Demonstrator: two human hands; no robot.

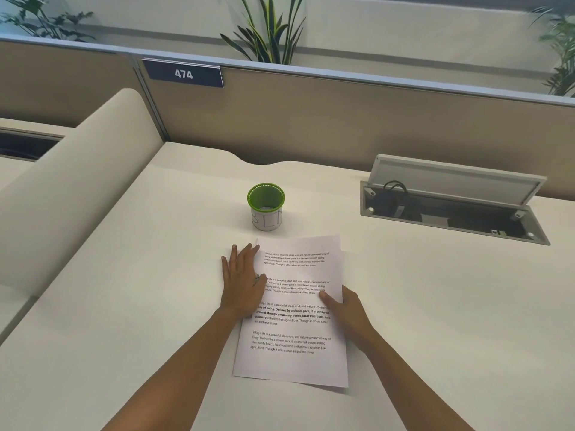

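Note:
A printed sheet of paper [298, 362] lies on the cream desk [155, 275], with a second sheet's edge showing beneath it at the upper right. My left hand [241, 281] rests flat with straight fingers on the desk at the sheet's left edge. My right hand [342, 306] holds the sheet's right edge, thumb on top of the paper and fingers hidden under or behind it. Just beyond the paper stands a small cup [266, 206] with a green rim and a white label.
An open cable hatch [451, 203] with a raised lid is set into the desk at the right. A tan partition [342, 119] with a sign reading 474 runs along the back, with plants behind it. A cream divider [77, 181] rises at the left.

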